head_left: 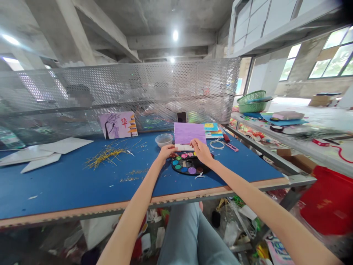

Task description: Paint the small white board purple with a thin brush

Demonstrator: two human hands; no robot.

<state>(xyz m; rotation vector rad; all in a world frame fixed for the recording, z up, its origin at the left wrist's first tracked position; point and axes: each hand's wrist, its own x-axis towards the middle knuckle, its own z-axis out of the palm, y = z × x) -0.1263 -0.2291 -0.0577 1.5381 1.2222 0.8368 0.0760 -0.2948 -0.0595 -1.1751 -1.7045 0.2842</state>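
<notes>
My left hand (167, 151) pinches the left end of a narrow white strip (184, 147), its fingers closed. At the strip's right end, my right hand (202, 152) has its fingers closed on it too. Directly behind the strip stands a purple-painted board (189, 133); whether the strip is joined to it I cannot tell. Below both hands lies a black paint palette (180, 170) with several coloured wells, partly covered by the right hand and wrist. A clear plastic bowl (164, 140) sits just behind my left hand.
Yellow dried stalks (106, 154) lie loose on the blue tabletop (82, 191). A painted picture (118, 125) leans against the perforated metal screen (154, 81). White boards (41, 151) are stacked at left. A pink-handled cutter (231, 147) and cable coil (217, 144) lie at right.
</notes>
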